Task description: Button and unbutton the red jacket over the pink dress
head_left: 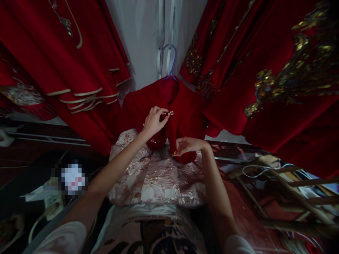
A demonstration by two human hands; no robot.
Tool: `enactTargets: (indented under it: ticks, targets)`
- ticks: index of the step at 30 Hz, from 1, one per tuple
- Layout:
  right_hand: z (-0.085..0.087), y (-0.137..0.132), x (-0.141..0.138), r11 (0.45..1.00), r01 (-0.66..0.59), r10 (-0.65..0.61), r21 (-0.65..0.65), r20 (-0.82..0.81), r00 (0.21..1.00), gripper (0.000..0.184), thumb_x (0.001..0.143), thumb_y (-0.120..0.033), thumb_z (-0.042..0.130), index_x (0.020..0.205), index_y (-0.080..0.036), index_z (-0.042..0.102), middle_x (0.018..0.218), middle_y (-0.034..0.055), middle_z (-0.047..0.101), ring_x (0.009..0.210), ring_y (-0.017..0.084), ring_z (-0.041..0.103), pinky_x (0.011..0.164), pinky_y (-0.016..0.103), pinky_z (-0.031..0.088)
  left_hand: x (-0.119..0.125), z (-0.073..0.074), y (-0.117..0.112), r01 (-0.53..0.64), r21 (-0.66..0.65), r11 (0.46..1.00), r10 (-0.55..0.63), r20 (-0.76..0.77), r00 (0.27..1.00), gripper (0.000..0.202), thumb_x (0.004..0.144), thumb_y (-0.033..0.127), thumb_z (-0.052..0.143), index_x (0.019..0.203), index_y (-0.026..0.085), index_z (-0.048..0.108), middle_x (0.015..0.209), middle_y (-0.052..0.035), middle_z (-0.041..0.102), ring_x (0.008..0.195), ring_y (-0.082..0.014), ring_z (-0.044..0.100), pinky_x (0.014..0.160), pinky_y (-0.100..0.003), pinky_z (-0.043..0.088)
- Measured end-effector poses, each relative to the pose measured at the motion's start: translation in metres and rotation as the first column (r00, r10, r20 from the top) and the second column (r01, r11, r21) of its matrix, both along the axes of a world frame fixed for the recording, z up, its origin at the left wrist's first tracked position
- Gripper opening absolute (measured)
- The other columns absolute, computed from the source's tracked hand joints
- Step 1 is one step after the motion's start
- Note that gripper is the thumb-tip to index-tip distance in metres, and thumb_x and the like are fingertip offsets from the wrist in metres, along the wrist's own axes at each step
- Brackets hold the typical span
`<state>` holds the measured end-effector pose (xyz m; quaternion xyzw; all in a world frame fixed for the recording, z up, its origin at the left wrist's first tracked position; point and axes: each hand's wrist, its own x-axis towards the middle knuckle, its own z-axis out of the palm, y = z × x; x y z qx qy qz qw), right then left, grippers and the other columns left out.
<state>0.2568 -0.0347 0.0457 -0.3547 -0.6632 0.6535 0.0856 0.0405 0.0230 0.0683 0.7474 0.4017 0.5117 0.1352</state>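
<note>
The red jacket (185,109) hangs from a purple hanger (171,63) above pale brocade cloth (156,176). The left hand (155,121) pinches its upper beaded clasp (169,113), and the right hand (189,145) pinches the lower clasp (174,154). The shirt print (159,236) is too dark to read.

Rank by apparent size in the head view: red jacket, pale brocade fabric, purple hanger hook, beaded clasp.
1-2. The red jacket and the pale brocade fabric: similar spread, and the fabric lies nearer the camera, so no ranking between them.
3. The purple hanger hook.
4. The beaded clasp pinched in the left hand, smallest.
</note>
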Motion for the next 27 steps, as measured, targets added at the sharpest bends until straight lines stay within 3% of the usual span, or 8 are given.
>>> enactTargets:
  ticks: [7,11,14,17,20,22,23,27]
  targets:
    - [0.005,0.000,0.003,0.999,0.009,-0.010,0.031,0.017,1.000,0.034,0.065,-0.033,0.078,0.085,-0.017,0.056,0.082,0.0026,0.070,0.073,0.012,0.066,0.071,0.027,0.053,-0.005,0.030,0.015,0.133,0.273,0.953,0.027,-0.510,0.860,0.016,0.086,0.027,0.058,0.095,0.016,0.064,0.103,-0.0098,0.057,0.105,-0.0268,0.051,0.095,-0.048,0.046]
    - [0.016,-0.005,0.000,0.977,0.123,-0.133,0.176,0.045,0.990,0.041,0.074,-0.041,0.072,0.102,-0.016,0.055,0.086,0.0050,0.069,0.076,0.014,0.065,0.076,0.032,0.053,-0.008,0.039,0.023,0.288,0.372,0.883,0.019,-0.640,0.768,0.016,0.089,0.025,0.050,0.095,0.016,0.062,0.095,-0.0065,0.061,0.101,-0.0221,0.055,0.114,-0.058,0.026]
    - [0.026,-0.011,-0.002,0.925,0.199,-0.208,0.323,-0.008,0.978,0.038,0.077,-0.042,0.069,0.102,-0.017,0.056,0.094,0.0069,0.068,0.088,0.016,0.065,0.086,0.036,0.052,-0.012,0.041,0.026,0.321,0.412,0.853,0.056,-0.684,0.728,0.018,0.092,0.023,0.044,0.093,0.016,0.061,0.086,-0.0040,0.062,0.091,-0.0181,0.058,0.116,-0.056,0.024]
    - [0.033,-0.012,-0.006,0.745,0.354,-0.354,0.565,-0.115,0.928,0.036,0.079,-0.044,0.067,0.105,-0.020,0.058,0.111,0.0077,0.064,0.107,0.019,0.060,0.099,0.040,0.047,-0.015,0.040,0.028,0.309,0.458,0.833,0.127,-0.703,0.699,0.023,0.094,0.021,0.039,0.091,0.016,0.061,0.082,-0.0031,0.063,0.085,-0.0165,0.059,0.115,-0.052,0.028]
    - [0.039,-0.007,-0.018,0.410,0.590,-0.548,0.696,-0.330,0.769,0.037,0.081,-0.046,0.064,0.108,-0.021,0.057,0.119,0.0087,0.060,0.114,0.021,0.056,0.103,0.041,0.044,-0.014,0.041,0.026,0.258,0.466,0.847,0.180,-0.706,0.684,0.030,0.097,0.025,0.033,0.094,0.014,0.060,0.085,-0.0055,0.066,0.083,-0.0165,0.062,0.105,-0.044,0.039]
    - [0.045,0.002,-0.036,0.249,0.701,-0.574,0.668,-0.481,0.663,0.037,0.087,-0.049,0.056,0.110,-0.021,0.055,0.120,0.0095,0.060,0.116,0.020,0.055,0.104,0.039,0.044,-0.012,0.045,0.023,0.196,0.418,0.887,0.195,-0.724,0.661,0.035,0.099,0.029,0.029,0.100,0.011,0.059,0.087,-0.0087,0.068,0.078,-0.0175,0.064,0.090,-0.039,0.045]
    - [0.048,0.007,-0.048,0.225,0.730,-0.553,0.645,-0.532,0.641,0.038,0.090,-0.051,0.049,0.113,-0.021,0.054,0.122,0.0098,0.059,0.117,0.019,0.055,0.105,0.037,0.043,-0.011,0.048,0.021,0.164,0.383,0.909,0.200,-0.747,0.634,0.038,0.099,0.031,0.027,0.103,0.010,0.059,0.087,-0.0104,0.068,0.075,-0.0185,0.064,0.083,-0.037,0.046]
    - [0.064,0.030,-0.099,0.353,0.677,-0.551,0.646,-0.442,0.708,0.063,0.091,-0.062,0.037,0.133,-0.015,0.043,0.137,0.0150,0.051,0.130,0.024,0.048,0.111,0.041,0.037,-0.012,0.057,0.011,0.027,0.234,0.972,0.201,-0.882,0.426,0.038,0.093,0.028,0.034,0.087,0.009,0.066,0.075,-0.0156,0.069,0.072,-0.0251,0.066,0.073,-0.038,0.042]
